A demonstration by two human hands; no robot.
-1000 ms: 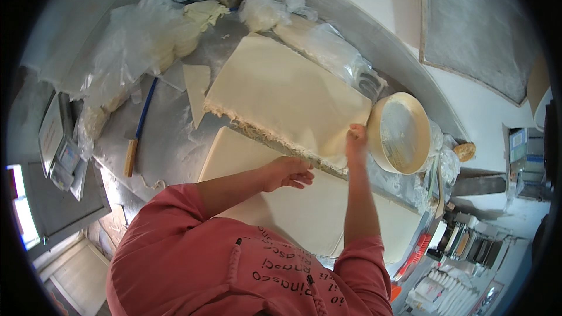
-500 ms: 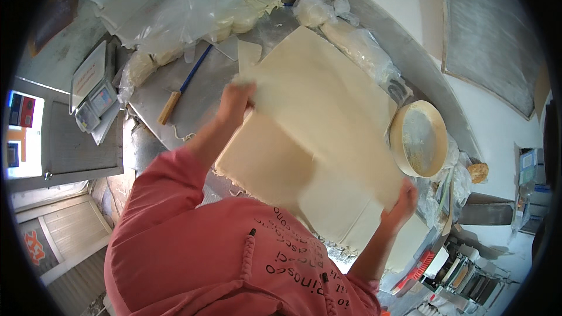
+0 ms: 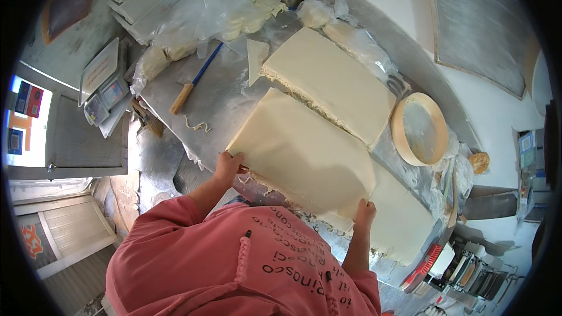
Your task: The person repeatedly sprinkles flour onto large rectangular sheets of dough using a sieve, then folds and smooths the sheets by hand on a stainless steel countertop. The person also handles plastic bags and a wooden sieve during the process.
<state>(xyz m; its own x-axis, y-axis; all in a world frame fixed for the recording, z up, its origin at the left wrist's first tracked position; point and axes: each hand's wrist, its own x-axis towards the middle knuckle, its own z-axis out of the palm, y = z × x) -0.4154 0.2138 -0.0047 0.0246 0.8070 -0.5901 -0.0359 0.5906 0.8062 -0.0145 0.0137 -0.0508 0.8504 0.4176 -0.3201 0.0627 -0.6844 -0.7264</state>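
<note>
A pale dough sheet (image 3: 301, 146) lies in front of me on a metal table, its near side hanging toward my body. My left hand (image 3: 228, 167) pinches its near left corner. At the near right corner my right hand (image 3: 364, 210) grips the same sheet, fingers closed on the edge. Beyond it, across a narrow gap, rests a rectangular layered stack of dough sheets (image 3: 331, 76) with ragged edges. Another flat dough piece (image 3: 401, 216) lies to the right, partly covered by the held sheet. A small dough offcut (image 3: 256, 57) sits beside the far stack.
A long blue-bladed knife with a wooden handle (image 3: 181, 99) lies on the left of the table (image 3: 205, 90). Plastic-wrapped dough (image 3: 366, 47) lines the back. A round sieve (image 3: 420, 130) stands at right, with a red brush (image 3: 424, 263) nearer me. A scale (image 3: 104, 96) is far left.
Both hands have come toward my body, drawing the dough sheet nearer. It was raised and blurred over the far stack; now it lies on the near side and the far stack is uncovered.
</note>
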